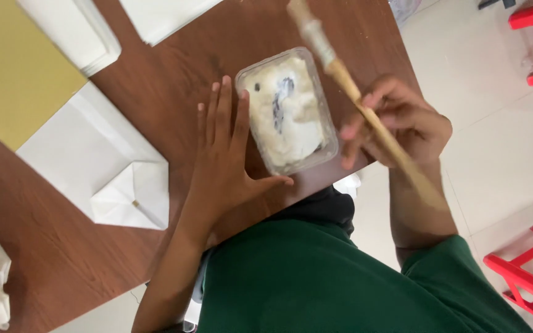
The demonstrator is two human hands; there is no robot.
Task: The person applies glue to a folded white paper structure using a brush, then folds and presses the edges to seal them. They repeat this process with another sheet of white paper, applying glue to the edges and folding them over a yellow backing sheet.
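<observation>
Left hand (224, 161): lay flat, fingers spread, beside the paste tub (286, 111).
Right hand (396, 123): gripped a paste-coated brush (347, 83).
Progress: folded white paper (103, 163) waited unpasted.

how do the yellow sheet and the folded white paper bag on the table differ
The yellow sheet is mustard-coloured and lies flat and unfolded at the table's far left corner; the folded white paper bag is white, with creases and a folded end showing. The yellow sheet rests on top of white paper, while the white bag lies straight on the brown table. Both lie flat, untouched by either hand.
</observation>
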